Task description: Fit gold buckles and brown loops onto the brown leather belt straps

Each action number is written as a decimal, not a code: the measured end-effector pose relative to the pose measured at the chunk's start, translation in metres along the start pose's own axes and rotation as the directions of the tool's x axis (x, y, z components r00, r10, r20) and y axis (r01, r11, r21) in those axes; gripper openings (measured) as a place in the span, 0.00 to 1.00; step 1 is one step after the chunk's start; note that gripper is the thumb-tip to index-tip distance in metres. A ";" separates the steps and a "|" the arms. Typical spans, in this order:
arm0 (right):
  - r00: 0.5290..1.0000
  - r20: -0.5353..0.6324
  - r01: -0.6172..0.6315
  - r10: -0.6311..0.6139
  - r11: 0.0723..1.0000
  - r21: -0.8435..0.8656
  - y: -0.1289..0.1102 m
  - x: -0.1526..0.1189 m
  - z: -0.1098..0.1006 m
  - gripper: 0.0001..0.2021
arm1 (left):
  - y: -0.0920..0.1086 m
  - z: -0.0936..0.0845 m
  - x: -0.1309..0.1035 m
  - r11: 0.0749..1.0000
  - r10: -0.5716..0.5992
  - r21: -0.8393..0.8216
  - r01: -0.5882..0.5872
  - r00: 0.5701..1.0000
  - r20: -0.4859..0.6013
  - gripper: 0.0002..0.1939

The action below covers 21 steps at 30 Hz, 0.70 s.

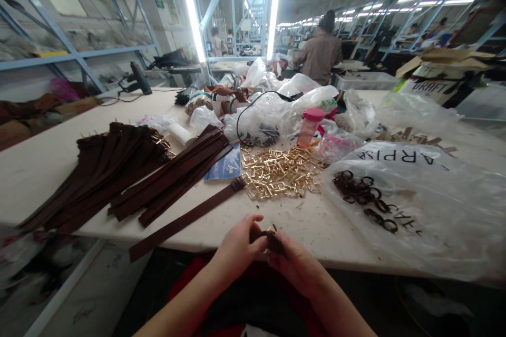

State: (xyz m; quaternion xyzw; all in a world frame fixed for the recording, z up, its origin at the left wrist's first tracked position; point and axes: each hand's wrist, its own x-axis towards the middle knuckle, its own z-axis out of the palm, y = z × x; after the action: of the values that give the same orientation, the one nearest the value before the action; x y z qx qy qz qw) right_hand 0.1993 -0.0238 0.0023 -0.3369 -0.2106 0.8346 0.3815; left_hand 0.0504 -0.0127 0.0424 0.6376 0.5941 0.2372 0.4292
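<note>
Near the table's front edge, my left hand (240, 242) and my right hand (291, 260) come together on a dark brown leather strap (274, 242). A gold buckle (272, 227) shows at the strap's end, between the fingertips. Both hands are closed on the strap; most of its length is hidden. Just beyond them lies a heap of gold buckles (282, 171). One brown strap (185, 218) lies alone left of my hands, its looped end touching the heap. Dark brown loops (366, 192) rest on a clear plastic bag at the right.
Stacks of brown straps (106, 168) cover the table's left side. A blue booklet (224, 163) lies beside the buckles. Behind them stand a pink-lidded bottle (309, 128) and piled plastic bags (272, 99). A printed plastic bag (427, 194) spreads across the right. Farther back, a person (322, 52) faces away.
</note>
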 end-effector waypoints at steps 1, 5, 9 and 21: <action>0.999 0.034 0.018 -0.017 1.000 -0.019 -0.001 -0.001 0.002 0.13 | 0.000 -0.002 0.001 1.000 -0.009 0.009 0.009 0.999 0.053 0.20; 0.983 -0.017 0.176 -0.181 0.970 -0.167 -0.006 -0.002 0.007 0.14 | 0.002 -0.008 0.001 0.999 -0.028 -0.024 0.034 0.976 0.216 0.16; 0.821 -0.180 0.331 -0.542 0.708 -0.624 -0.008 0.001 0.001 0.16 | 0.007 -0.009 -0.006 0.929 -0.127 -0.282 0.241 0.920 0.370 0.14; 0.947 0.005 0.300 -0.321 0.878 -0.373 0.004 -0.005 0.004 0.18 | 0.009 -0.005 -0.011 0.737 0.045 -0.618 0.274 0.893 0.448 0.17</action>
State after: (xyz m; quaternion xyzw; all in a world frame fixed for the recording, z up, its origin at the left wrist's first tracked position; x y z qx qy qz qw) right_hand 0.1973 -0.0306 0.0047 -0.3880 -0.4041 0.6982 0.4458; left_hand 0.0495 -0.0211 0.0544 0.4388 0.3975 0.2578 0.7636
